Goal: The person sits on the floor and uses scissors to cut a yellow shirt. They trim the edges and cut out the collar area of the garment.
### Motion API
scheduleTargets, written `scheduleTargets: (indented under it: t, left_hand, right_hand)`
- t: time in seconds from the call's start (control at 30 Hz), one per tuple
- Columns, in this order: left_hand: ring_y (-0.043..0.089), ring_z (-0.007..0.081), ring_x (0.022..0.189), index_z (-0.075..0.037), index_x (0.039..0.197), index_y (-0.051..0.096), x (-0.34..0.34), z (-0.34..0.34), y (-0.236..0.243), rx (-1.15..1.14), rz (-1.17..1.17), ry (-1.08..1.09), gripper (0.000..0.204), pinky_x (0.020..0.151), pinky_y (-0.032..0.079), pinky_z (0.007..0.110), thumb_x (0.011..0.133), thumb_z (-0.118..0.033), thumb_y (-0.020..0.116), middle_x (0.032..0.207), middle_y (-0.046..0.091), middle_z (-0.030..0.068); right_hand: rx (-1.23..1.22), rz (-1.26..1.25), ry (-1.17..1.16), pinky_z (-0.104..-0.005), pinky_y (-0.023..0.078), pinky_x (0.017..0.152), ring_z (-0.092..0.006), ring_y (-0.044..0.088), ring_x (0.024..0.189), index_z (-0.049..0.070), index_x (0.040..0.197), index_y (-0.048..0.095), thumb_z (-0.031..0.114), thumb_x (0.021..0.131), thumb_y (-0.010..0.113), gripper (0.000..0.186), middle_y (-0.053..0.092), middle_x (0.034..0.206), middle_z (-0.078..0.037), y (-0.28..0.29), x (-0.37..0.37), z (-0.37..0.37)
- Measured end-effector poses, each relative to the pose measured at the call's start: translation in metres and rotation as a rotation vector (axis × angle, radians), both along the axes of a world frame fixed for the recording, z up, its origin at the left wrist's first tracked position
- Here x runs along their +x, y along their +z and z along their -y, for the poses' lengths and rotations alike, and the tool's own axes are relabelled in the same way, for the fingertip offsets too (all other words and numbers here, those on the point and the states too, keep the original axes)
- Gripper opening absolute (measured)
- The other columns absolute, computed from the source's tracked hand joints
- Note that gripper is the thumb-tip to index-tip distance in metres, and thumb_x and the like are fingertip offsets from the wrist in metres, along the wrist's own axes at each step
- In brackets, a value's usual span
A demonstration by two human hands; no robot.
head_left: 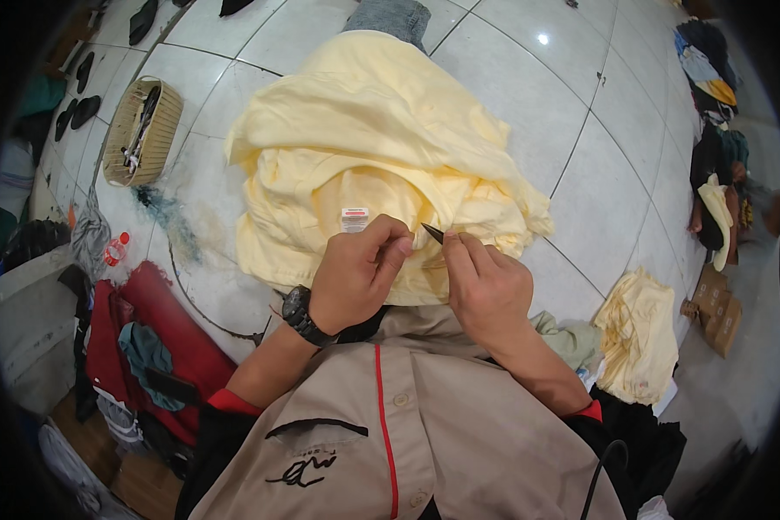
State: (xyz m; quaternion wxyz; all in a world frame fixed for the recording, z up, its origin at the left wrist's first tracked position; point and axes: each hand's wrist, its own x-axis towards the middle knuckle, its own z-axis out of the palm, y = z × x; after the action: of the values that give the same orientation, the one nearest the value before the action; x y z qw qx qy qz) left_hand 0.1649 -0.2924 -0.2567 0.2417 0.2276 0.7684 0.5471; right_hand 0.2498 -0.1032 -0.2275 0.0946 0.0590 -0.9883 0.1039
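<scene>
A pale yellow garment (pixel 364 100) lies bunched before me, its neck opening turned toward me. A white label (pixel 354 219) with red and dark print shows inside that opening. My left hand (pixel 355 273), a black watch (pixel 300 314) on its wrist, is closed just below the label, thumb against curled fingers. Whatever it pinches is hidden or too small to see. Across from it, my right hand (pixel 490 282) grips a small dark pointed tool (pixel 433 233). The tip points left toward my left hand, over the cloth; most of the tool is covered by the fingers.
White floor tiles (pixel 537 65) surround the garment. Farther left stands a beige basket (pixel 113 169) with tools inside, near a red-capped bottle (pixel 117 249) and red cloth (pixel 169 347). Another yellow garment (pixel 640 334) lies right. Blue denim (pixel 392 17) sits beyond; clothes (pixel 709 74) line the far right.
</scene>
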Motion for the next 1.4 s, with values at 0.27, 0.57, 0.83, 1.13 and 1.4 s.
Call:
scheduleTargets:
  t: [0.27, 0.57, 0.83, 1.13, 1.4]
  left_hand:
    - [0.072, 0.0183, 0.080, 0.001, 0.109, 0.065, -0.008, 0.110, -0.013, 0.169, -0.144, 0.648, 0.018, 0.068, 0.053, 0.027, 0.108, -0.015, 0.055, 0.107, 0.074, 0.0118]
    - [0.070, 0.0338, 0.103, 0.002, 0.109, 0.068, -0.017, 0.152, -0.002, -0.496, -0.529, 0.512, 0.017, 0.089, 0.054, 0.039, 0.095, -0.007, 0.071, 0.108, 0.072, 0.0164]
    - [0.073, 0.0262, 0.084, -0.001, 0.121, 0.066, -0.003, -0.014, 0.004, -0.054, -0.370, 0.161, 0.039, 0.071, 0.061, 0.033, 0.085, -0.003, 0.080, 0.104, 0.071, 0.0141]
    - [0.071, 0.0166, 0.071, 0.001, 0.122, 0.064, -0.004, -0.020, -0.008, 0.023, -0.028, 0.229, 0.038, 0.061, 0.058, 0.029, 0.088, -0.007, 0.081, 0.100, 0.069, 0.0108]
    - [0.072, 0.0179, 0.069, 0.002, 0.098, 0.073, -0.005, -0.033, -0.018, 0.068, -0.151, 0.209, 0.012, 0.063, 0.056, 0.029, 0.094, -0.009, 0.075, 0.084, 0.073, 0.0108]
  right_hand:
    - [-1.006, 0.266, -0.486, -0.0262, 0.038, 0.052, -0.0081, 0.047, 0.056, 0.001, 0.098, 0.068, 0.017, 0.088, 0.082, 0.024, 0.059, 0.069, -0.001, 0.001, -0.009, -0.027]
    - [-1.192, 0.434, -0.552, -0.0292, 0.037, 0.052, -0.0086, 0.048, 0.056, -0.001, 0.084, 0.071, 0.028, 0.091, 0.080, 0.031, 0.057, 0.063, 0.002, -0.044, -0.029, -0.008]
    - [-1.089, 0.426, -0.604, -0.0280, 0.036, 0.050, -0.0072, 0.048, 0.054, -0.001, 0.085, 0.071, 0.018, 0.092, 0.075, 0.021, 0.058, 0.065, 0.000, -0.029, -0.046, 0.005]
    - [-1.773, 0.542, -0.615, -0.0258, 0.030, 0.045, -0.0093, 0.041, 0.047, 0.009, 0.098, 0.057, 0.006, 0.097, 0.071, 0.014, 0.046, 0.061, 0.004, -0.041, -0.034, -0.015]
    - [-1.857, 0.525, -0.568, -0.0259, 0.029, 0.046, -0.0076, 0.041, 0.049, 0.007, 0.096, 0.059, 0.008, 0.098, 0.070, 0.012, 0.046, 0.062, 0.005, -0.038, -0.030, -0.017]
